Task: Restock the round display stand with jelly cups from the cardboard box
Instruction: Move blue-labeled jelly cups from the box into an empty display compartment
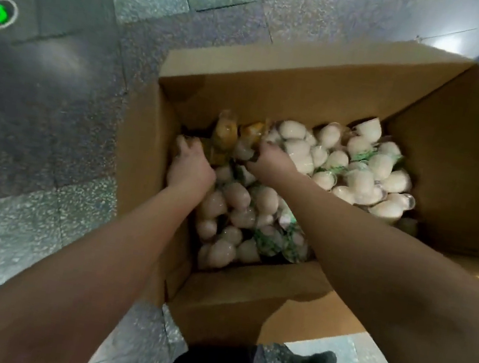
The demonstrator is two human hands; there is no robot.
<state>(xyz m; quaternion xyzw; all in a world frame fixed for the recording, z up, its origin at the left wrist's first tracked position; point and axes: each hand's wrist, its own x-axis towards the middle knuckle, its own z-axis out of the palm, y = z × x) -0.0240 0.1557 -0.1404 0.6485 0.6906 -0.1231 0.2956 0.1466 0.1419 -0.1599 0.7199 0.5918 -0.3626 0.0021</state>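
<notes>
Bare forearms reach into corrugated cardboard box [305,104]; both hands' fingers buried among glossy rounded jelly cups [357,174], grip unclear.

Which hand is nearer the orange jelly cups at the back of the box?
Left. The left hand lies right beside the orange jelly cups, touching their near side. The right hand is slightly further, among white cups.

Cardboard box [290,102] — matt brown corrugated paperboard. Jelly cups [366,175] — glossy clear plastic, pale filling. Floor [52,137]: speckled stone tile, slight sheen.
</notes>
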